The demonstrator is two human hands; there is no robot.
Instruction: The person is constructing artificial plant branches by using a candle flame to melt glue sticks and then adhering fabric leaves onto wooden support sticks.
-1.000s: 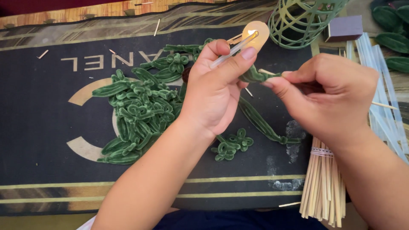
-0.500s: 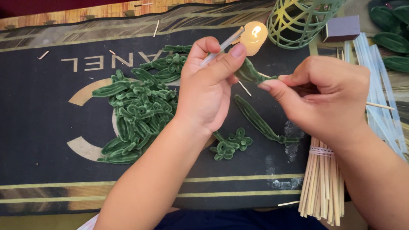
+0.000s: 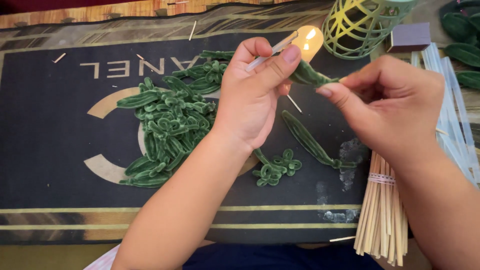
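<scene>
My left hand (image 3: 252, 95) pinches a clear glue stick (image 3: 272, 50), its tip held in the flame of a small candle (image 3: 308, 41). My right hand (image 3: 390, 107) grips a green pipe-cleaner leaf (image 3: 309, 76) by its stem, right beside the left thumb. Under the left hand a large pile of green pipe-cleaner leaves (image 3: 167, 127) lies on the dark mat (image 3: 55, 135). One long green leaf (image 3: 310, 142) and a small looped green cluster (image 3: 277, 167) rest on the mat below my hands.
A bundle of thin wooden sticks (image 3: 382, 215) lies at the lower right. Clear glue sticks (image 3: 452, 105) lie along the right edge. A green wire basket (image 3: 357, 25) and a small purple box (image 3: 410, 36) stand at the top right, with more green leaves (image 3: 462, 32) beside them.
Both hands have risen slightly toward the candle. The glue stick tip now sits in the flame, and the right hand has brought the green leaf up to the left thumb.
</scene>
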